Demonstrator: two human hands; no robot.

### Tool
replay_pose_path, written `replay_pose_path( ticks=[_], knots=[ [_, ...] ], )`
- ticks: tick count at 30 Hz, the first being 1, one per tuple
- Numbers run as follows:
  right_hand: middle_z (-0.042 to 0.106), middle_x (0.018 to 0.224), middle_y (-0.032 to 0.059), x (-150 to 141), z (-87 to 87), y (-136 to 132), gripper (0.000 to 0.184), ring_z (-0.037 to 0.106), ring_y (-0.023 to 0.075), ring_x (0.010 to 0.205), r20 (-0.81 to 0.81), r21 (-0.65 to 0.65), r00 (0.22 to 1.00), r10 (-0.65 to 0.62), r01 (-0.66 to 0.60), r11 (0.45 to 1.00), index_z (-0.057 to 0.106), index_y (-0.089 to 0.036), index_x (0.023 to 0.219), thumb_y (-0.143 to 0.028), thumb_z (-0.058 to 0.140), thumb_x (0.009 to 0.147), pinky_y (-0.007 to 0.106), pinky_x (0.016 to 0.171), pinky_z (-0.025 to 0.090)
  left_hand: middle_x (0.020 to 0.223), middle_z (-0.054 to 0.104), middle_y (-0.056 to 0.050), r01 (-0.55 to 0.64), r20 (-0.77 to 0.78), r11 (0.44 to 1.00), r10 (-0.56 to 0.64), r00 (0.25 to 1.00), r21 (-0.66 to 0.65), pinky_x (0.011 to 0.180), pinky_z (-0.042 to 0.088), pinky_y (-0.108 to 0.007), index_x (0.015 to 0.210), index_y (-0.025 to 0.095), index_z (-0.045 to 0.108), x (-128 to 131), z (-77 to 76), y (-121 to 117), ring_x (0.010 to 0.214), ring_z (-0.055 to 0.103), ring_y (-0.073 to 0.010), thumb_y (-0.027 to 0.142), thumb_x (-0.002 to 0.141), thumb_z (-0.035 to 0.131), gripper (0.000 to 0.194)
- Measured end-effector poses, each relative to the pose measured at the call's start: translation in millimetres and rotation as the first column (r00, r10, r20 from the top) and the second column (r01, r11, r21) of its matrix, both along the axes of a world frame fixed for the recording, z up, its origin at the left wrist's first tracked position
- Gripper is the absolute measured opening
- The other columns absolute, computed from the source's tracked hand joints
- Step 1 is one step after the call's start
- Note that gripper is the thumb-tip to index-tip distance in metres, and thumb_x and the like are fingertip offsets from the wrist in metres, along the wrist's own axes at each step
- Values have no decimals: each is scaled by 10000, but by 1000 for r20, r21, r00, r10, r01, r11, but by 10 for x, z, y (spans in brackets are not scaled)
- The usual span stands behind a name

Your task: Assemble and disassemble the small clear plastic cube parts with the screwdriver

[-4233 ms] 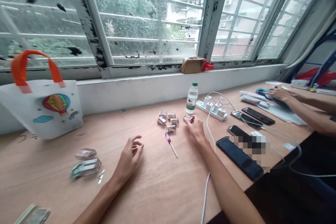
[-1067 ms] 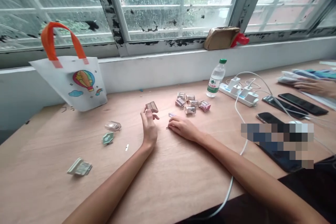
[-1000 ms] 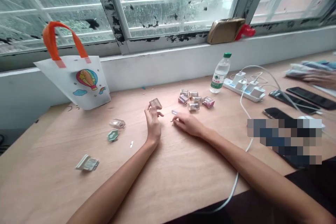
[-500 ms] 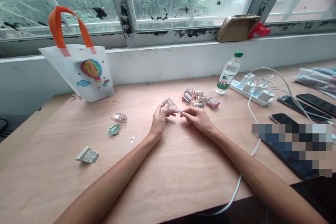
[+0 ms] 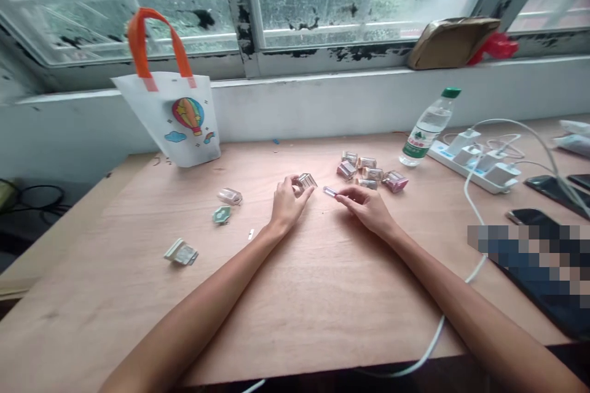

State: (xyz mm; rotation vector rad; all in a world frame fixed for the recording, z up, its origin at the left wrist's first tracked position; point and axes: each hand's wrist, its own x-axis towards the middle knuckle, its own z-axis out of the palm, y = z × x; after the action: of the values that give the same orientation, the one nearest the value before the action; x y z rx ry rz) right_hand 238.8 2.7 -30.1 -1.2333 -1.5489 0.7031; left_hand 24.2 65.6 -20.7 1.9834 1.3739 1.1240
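My left hand [image 5: 286,206] rests on the wooden table [image 5: 295,313] and pinches a small clear box [image 5: 306,180] at its fingertips. A short gap to the right, my right hand [image 5: 366,209] grips a small screwdriver, whose clear handle end [image 5: 329,191] sticks out toward the box. Just behind my right hand lies a cluster of several small clear boxes [image 5: 369,172]. The tool's tip is hidden by my fingers.
Loose small parts [image 5: 229,196] [image 5: 222,215] [image 5: 181,252] lie left of my hands. A white tote bag with orange handles [image 5: 173,116] leans on the wall. A water bottle [image 5: 426,129], power strip [image 5: 479,166] with white cables and dark phones [image 5: 544,258] fill the right side.
My left hand picked up a small clear box, my right hand took the screwdriver. The two met half a second ago and now sit slightly apart. The view has shifted left.
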Motion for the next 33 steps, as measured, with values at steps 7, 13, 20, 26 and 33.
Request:
replay_pose_path(
  ticks=[7, 13, 20, 26, 33],
  knots=[
    [714, 771, 44, -54, -12, -58, 365, 552, 141, 530, 35, -34, 998, 55, -54, 998, 747, -183, 926, -535, 666, 874, 277, 503, 437, 1012, 695, -108, -21, -390, 986, 85, 917, 166, 933, 423, -444, 1097, 198, 626, -567, 314, -168, 985, 618, -294, 429, 965, 522, 286],
    [705, 715, 43, -96, -58, -74, 365, 573, 151, 521, 42, -53, 993, 111, -109, 993, 762, -184, 952, -528, 664, 882, 290, 519, 463, 1144, 690, -167, 1, -654, 964, 179, 735, 265, 949, 410, -486, 1033, 178, 657, -1105, 358, -588, 1122, 557, -356, 308, 960, 455, 251],
    [703, 644, 45, -80, -104, -109, 385, 606, 168, 537, -40, -124, 994, 104, -109, 986, 791, -177, 979, -527, 725, 831, 303, 528, 494, 1361, 623, -140, -187, -578, 898, 404, 709, 398, 979, 412, -485, 1253, 184, 617, -1509, 605, -755, 1252, 503, -353, 327, 984, 449, 348],
    [732, 674, 82, -111, -50, -147, 422, 632, 163, 496, -131, -189, 988, 86, -110, 976, 770, -161, 928, -563, 750, 799, 259, 409, 471, 1137, 723, -133, -229, -711, 962, 264, 652, 147, 979, 409, -491, 1040, 201, 709, -2008, 611, -795, 1120, 561, -346, 503, 954, 497, 378],
    [711, 621, 60, -116, -6, -187, 471, 620, 146, 453, -148, -215, 986, 80, -111, 970, 713, -147, 920, -585, 785, 764, 240, 404, 488, 1129, 738, -82, -205, -692, 978, 173, 701, 37, 1021, 340, -502, 981, 237, 708, -1923, 635, -680, 1137, 575, -312, 370, 936, 528, 228]
  ],
)
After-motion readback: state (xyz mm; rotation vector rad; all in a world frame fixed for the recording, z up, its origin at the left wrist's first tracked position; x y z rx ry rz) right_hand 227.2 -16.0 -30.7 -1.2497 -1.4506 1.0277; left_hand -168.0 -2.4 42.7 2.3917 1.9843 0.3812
